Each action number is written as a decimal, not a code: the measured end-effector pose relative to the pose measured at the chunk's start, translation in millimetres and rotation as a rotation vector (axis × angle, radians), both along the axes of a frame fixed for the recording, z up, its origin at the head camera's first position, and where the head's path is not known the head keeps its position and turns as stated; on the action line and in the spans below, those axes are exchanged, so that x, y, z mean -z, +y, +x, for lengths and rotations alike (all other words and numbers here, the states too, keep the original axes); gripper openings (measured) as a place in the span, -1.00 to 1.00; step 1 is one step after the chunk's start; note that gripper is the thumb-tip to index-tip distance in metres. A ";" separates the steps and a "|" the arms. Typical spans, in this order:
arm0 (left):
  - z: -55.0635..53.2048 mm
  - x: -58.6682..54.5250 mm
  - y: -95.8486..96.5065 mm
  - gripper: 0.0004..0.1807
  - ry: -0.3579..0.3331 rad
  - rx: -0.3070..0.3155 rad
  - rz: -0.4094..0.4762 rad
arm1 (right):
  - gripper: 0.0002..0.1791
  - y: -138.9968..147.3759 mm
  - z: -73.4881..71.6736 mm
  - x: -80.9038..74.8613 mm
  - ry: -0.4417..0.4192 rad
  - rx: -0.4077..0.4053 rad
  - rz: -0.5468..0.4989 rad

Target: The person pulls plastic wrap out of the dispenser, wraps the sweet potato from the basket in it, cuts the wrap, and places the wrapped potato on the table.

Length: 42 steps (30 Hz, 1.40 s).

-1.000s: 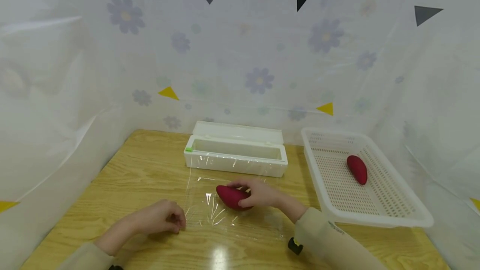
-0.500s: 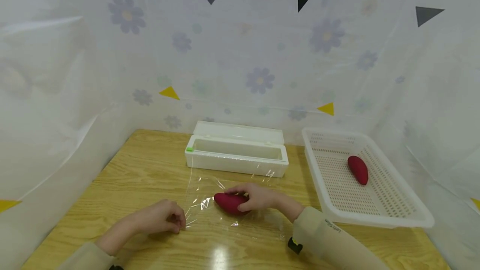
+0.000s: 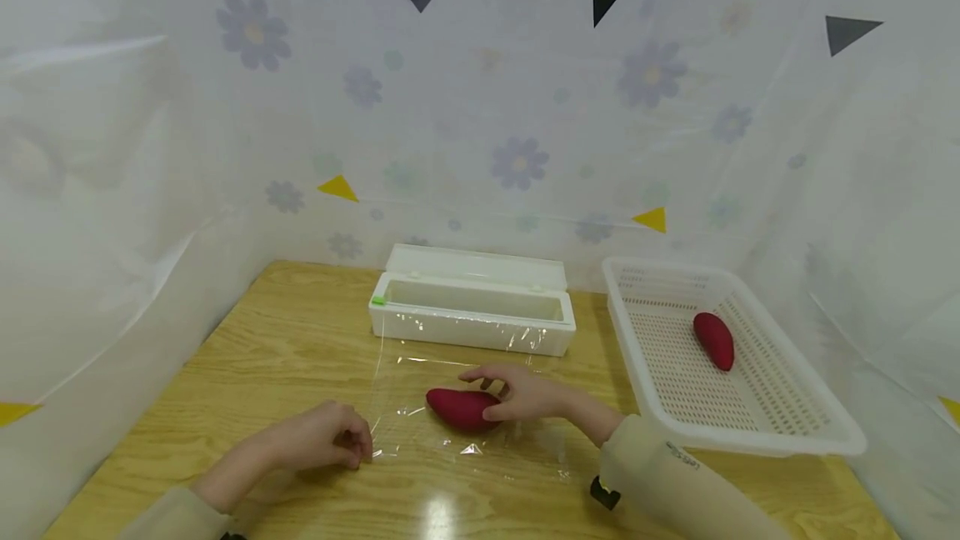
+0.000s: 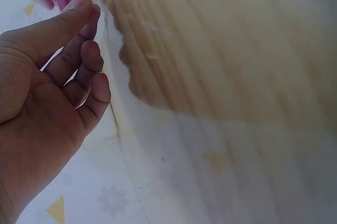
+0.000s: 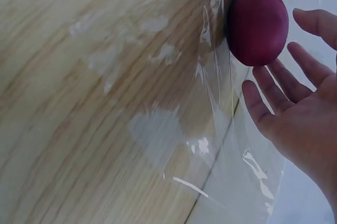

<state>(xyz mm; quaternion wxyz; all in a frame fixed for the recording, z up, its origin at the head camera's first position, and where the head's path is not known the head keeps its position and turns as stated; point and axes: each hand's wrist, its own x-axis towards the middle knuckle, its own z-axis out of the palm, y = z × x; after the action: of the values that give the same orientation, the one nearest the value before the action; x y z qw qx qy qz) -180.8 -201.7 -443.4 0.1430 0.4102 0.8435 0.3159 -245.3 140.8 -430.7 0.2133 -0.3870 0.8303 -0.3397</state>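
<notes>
Bench [image 3: 285, 357]: wood, under everything.
White basket [image 3: 757, 442]: at right, second red tuber [image 3: 714, 342] inside; rim bounds rightward room.
White box [image 3: 472, 332]: lid up, front wall bounds far side.
Clear film [image 3: 471, 450]: box front toward person.
Left hand [image 3: 326, 436]: grip pinches film's near-left corner.
Right hand [image 3: 528, 396]: nearer one, grip loose, fingers spread, contact unclear.
First red tuber [image 3: 459, 409]: on film, just left of right grip, long axis roughly parallel to box; film stretches between it and left hand.
</notes>
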 end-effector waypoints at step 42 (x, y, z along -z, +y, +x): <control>-1.6 5.0 -1.0 -0.89 -0.002 -0.026 -0.014 | -0.59 83.1 87.3 19.2 0.618 -0.015 0.209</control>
<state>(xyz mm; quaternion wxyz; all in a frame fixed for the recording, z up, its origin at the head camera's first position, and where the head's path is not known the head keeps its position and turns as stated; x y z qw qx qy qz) -182.3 -202.7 -448.4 0.1427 0.3977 0.8508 0.3124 -158.0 223.9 -449.9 -0.0079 -0.4537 0.8833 -0.1175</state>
